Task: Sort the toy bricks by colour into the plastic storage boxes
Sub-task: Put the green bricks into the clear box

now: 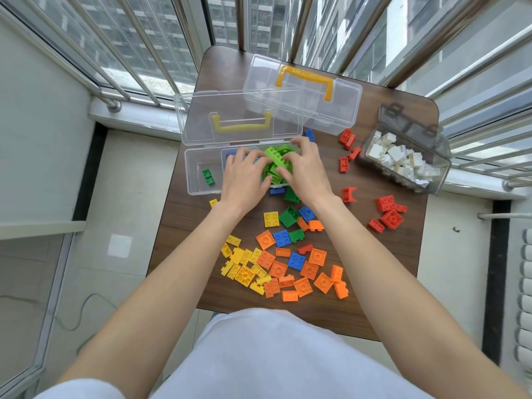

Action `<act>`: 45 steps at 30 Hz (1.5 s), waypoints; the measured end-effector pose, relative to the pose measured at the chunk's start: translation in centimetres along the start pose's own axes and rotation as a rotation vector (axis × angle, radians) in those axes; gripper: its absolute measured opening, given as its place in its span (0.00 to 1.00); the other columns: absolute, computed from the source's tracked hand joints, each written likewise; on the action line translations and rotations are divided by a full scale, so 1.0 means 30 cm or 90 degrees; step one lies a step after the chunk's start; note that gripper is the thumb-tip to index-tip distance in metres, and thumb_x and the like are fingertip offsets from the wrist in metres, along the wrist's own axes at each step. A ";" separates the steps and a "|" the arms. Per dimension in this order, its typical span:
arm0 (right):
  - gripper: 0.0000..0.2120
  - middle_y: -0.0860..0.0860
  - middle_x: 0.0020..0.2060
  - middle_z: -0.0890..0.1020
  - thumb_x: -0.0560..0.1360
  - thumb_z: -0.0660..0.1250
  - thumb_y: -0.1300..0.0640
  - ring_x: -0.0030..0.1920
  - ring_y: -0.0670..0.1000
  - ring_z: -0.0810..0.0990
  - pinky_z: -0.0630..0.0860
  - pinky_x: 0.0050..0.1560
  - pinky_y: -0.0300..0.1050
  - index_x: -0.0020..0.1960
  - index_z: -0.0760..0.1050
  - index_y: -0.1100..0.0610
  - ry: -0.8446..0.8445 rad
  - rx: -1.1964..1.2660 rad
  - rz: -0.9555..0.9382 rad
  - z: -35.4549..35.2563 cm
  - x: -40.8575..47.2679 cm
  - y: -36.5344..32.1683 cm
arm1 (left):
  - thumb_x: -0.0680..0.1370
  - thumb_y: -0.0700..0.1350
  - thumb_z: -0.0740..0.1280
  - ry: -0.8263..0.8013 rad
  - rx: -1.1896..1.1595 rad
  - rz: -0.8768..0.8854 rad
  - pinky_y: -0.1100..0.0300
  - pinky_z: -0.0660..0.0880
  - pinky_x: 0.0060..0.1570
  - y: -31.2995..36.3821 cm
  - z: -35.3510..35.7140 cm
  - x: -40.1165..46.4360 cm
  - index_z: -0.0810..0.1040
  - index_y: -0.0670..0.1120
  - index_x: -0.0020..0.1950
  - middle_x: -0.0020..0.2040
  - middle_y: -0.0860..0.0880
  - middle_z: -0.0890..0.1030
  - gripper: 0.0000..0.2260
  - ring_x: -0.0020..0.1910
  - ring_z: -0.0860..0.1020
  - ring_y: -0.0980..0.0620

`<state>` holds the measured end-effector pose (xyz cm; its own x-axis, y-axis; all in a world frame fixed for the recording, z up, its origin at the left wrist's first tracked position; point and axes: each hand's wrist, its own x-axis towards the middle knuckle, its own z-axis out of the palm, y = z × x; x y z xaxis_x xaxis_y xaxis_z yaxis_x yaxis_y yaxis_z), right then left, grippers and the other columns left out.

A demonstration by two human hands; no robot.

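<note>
Three clear plastic storage boxes (201, 174) stand on one table (178, 226): two with yellow handles (305, 82), one holding many white bricks (400, 162). About nine red bricks (388, 208) lie loose, four blue bricks (283, 238) sit in the near pile, and two hands (244, 180) reach in.

This looks like a closed-in balcony of a flat high up in a city. Big glass windows (138, 47) go all around, with shiny metal bars (161, 53) in front of them. Tall buildings (259, 21) show outside, far below the glass. A small brown table (403, 254) is pushed against the bars. The floor (123, 214) has pale tiles, and a thin cable (83, 309) lies on it
</note>
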<state>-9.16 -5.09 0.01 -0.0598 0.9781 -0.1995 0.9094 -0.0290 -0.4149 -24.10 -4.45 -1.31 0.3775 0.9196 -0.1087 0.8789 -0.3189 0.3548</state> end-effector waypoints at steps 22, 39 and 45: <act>0.07 0.54 0.39 0.84 0.69 0.71 0.66 0.45 0.58 0.76 0.74 0.42 0.51 0.47 0.82 0.61 0.155 -0.087 -0.080 -0.006 -0.010 0.093 | 0.76 0.42 0.62 0.007 0.011 0.063 0.50 0.62 0.62 0.016 0.018 0.019 0.70 0.45 0.69 0.62 0.46 0.75 0.20 0.62 0.71 0.45; 0.11 0.52 0.51 0.81 0.75 0.64 0.65 0.54 0.52 0.75 0.71 0.56 0.43 0.56 0.78 0.59 0.099 0.110 0.009 0.028 -0.342 0.163 | 0.77 0.40 0.63 0.088 -0.224 0.019 0.57 0.74 0.50 0.090 0.027 -0.193 0.78 0.45 0.54 0.50 0.49 0.79 0.08 0.51 0.76 0.51; 0.19 0.53 0.66 0.73 0.74 0.62 0.64 0.68 0.54 0.68 0.65 0.65 0.49 0.64 0.74 0.59 -0.078 -0.047 -0.001 0.104 -0.370 0.201 | 0.71 0.55 0.72 -0.168 -0.071 -0.004 0.53 0.67 0.65 0.193 0.172 -0.269 0.68 0.45 0.67 0.67 0.45 0.68 0.29 0.67 0.66 0.46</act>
<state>-4.31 -16.77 -3.04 -0.1063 0.9455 -0.3078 0.9369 -0.0085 -0.3495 -20.55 -14.90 -3.17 0.4473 0.8257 -0.3439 0.8495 -0.2719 0.4521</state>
